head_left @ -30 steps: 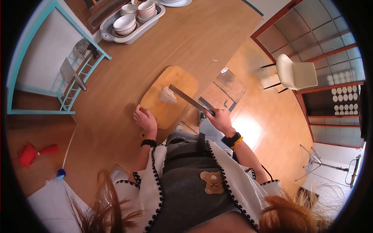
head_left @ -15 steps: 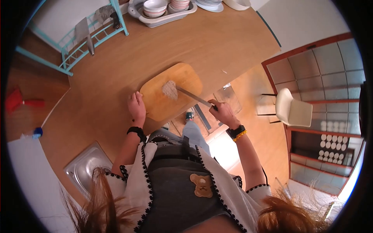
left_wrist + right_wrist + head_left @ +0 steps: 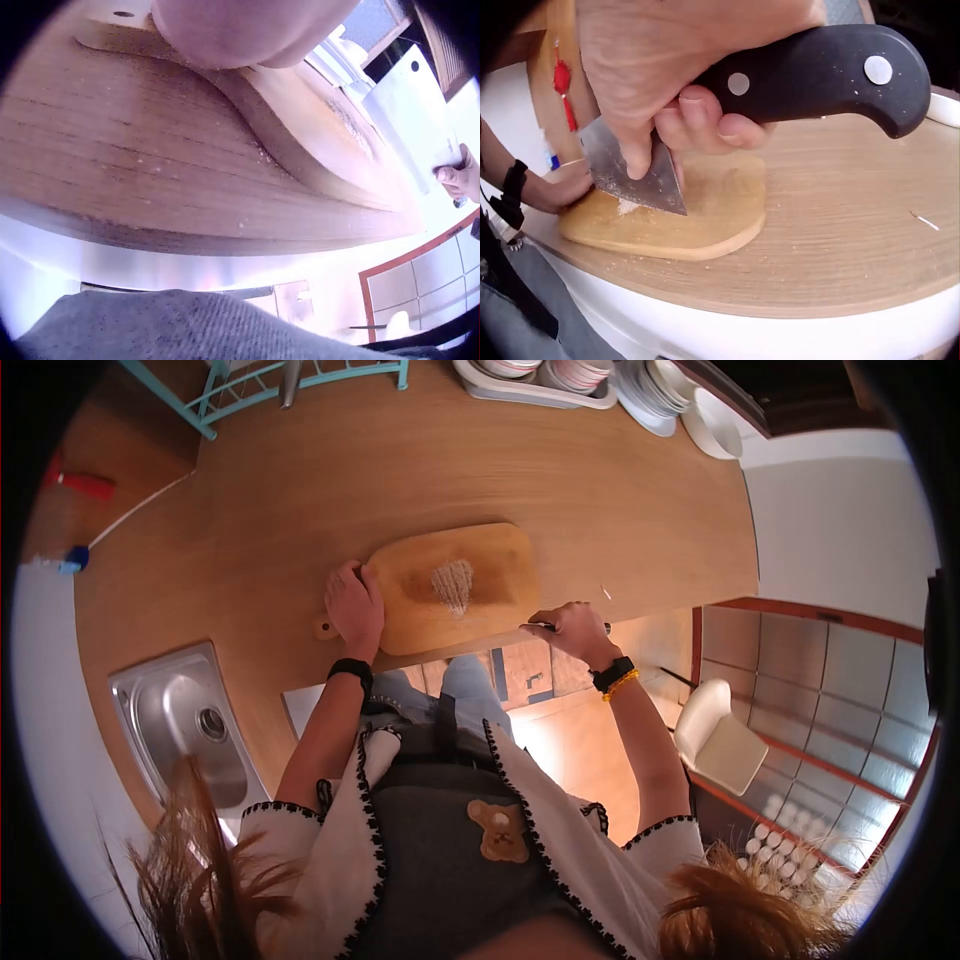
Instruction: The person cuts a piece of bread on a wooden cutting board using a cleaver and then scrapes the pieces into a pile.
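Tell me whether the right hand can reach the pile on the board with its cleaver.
Probably yes: the right hand grips the cleaver by one end of the board, nothing seems to stand between it and the pile, and the left hand is at the other end.

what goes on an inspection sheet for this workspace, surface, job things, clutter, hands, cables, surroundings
Surface: wood-grain worktop, small pale crumbs scattered on it.
Job's things: wooden board bearing a pale pile; cleaver with a black handle.
Clutter: tray of bowls and stacked plates at the far side; small white stick right of the board.
Hands: left hand rests at the board's left end; right hand grips the cleaver.
Cables: nothing seen.
Surroundings: metal sink at left; cream chair at right.
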A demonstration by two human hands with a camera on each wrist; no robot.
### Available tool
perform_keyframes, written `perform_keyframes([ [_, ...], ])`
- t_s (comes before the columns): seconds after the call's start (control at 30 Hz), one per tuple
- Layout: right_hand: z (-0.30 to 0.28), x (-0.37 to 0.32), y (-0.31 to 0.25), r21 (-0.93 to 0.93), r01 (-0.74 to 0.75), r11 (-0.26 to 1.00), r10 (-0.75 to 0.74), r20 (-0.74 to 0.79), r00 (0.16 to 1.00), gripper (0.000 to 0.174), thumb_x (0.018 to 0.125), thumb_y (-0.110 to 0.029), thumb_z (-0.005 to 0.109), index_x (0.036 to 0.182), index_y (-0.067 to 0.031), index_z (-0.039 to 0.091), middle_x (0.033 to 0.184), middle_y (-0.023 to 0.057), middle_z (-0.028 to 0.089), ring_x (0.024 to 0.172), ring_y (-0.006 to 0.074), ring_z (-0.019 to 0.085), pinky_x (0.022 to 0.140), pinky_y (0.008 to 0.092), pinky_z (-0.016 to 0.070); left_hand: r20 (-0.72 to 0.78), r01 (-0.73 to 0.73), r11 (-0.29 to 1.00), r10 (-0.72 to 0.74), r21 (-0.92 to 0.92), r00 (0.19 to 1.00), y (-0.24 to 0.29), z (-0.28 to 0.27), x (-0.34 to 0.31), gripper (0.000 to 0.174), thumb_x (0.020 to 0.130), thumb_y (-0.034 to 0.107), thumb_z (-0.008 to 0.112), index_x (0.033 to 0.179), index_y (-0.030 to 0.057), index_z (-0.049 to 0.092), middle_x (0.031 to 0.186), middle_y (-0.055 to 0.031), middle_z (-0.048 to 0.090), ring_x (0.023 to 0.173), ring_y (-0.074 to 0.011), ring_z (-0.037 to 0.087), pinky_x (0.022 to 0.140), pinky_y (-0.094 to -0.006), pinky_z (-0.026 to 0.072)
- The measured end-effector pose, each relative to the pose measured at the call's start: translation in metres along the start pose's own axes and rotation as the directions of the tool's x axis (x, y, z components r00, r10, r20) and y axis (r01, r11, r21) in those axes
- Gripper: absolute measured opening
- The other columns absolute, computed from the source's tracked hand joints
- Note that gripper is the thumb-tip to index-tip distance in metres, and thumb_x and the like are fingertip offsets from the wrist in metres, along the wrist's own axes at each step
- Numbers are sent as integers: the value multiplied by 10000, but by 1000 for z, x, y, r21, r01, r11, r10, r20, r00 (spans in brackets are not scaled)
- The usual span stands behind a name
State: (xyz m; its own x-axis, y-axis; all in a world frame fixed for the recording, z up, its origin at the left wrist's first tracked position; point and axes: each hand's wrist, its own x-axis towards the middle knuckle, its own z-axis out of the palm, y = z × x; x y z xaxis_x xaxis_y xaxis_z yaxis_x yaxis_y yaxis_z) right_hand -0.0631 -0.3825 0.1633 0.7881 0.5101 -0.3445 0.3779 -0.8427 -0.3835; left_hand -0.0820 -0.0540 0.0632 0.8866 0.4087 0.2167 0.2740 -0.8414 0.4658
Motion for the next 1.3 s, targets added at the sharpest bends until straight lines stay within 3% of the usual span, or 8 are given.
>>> perform_keyframes([
  [0.2, -6, 29, 29, 47, 153, 987, -157, 88, 984, 326, 859, -466, 593, 806, -180, 740, 605, 60, 640, 574, 250, 610, 556, 362, 487, -34, 117, 963, -112, 244, 993, 4, 6, 7, 175, 932, 244, 483, 945, 73, 514, 927, -117, 571, 880, -313, 553, 747, -421, 431],
  [0.43, -7, 66, 54, 70, 281, 957, -290, 192, 938, 334, 860, -468, 594, 798, -176, 743, 555, 62, 613, 522, 237, 588, 528, 346, 476, -70, 128, 956, -113, 263, 991, 0, 11, 10, 156, 925, 216, 477, 882, 70, 515, 878, -120, 576, 845, -323, 554, 714, -438, 435],
  [0.53, -13, 75, 54, 67, 301, 951, -308, 222, 925, 244, 837, -393, 660, 802, -167, 744, 608, 61, 642, 492, 231, 582, 477, 323, 460, -63, 143, 949, -131, 281, 989, 0, 10, 10, 156, 918, 208, 479, 855, 69, 514, 865, -118, 579, 836, -323, 558, 713, -437, 439],
  [0.73, -25, 93, 48, -12, 296, 955, -290, 155, 944, 239, 836, -383, 666, 823, -155, 736, 575, 65, 623, 466, 231, 569, 462, 325, 444, -108, 155, 960, -133, 234, 985, -4, 12, 10, 157, 904, 198, 486, 820, 70, 519, 846, -107, 580, 831, -311, 566, 701, -438, 448],
  [0.9, -26, 97, 54, 38, 394, 918, -396, 137, 908, 208, 827, -338, 685, 800, -135, 726, 576, 62, 622, 463, 222, 566, 456, 318, 439, -92, 230, 939, -213, 256, 973, -2, 14, 11, 151, 886, 197, 507, 790, 80, 511, 811, -88, 575, 807, -296, 568, 694, -432, 451],
  [1.03, -31, 100, 46, 106, 345, 933, -354, 78, 932, 199, 821, -324, 692, 790, -130, 722, 591, 60, 629, 472, 218, 575, 463, 312, 447, -116, 241, 942, -219, 236, 969, -3, 15, 11, 158, 880, 198, 513, 777, 77, 512, 804, -91, 573, 795, -298, 568, 688, -432, 454],
  [1.1, -28, 109, 44, 3, 299, 954, -299, -44, 953, 190, 822, -311, 688, 777, -128, 713, 610, 62, 637, 497, 226, 593, 474, 317, 459, -141, 230, 943, -200, 241, 970, -5, 17, 12, 164, 876, 195, 515, 766, 73, 510, 799, -89, 573, 796, -301, 569, 682, -433, 456],
  [1.3, -18, 134, 37, -89, 334, 938, -341, -93, 935, 166, 833, -302, 637, 780, -146, 654, 609, 56, 614, 560, 246, 609, 489, 362, 469, -161, 221, 953, -189, 209, 969, -7, 16, 12, 157, 867, 188, 518, 758, 76, 508, 784, -86, 571, 795, -302, 572, 671, -426, 459],
])
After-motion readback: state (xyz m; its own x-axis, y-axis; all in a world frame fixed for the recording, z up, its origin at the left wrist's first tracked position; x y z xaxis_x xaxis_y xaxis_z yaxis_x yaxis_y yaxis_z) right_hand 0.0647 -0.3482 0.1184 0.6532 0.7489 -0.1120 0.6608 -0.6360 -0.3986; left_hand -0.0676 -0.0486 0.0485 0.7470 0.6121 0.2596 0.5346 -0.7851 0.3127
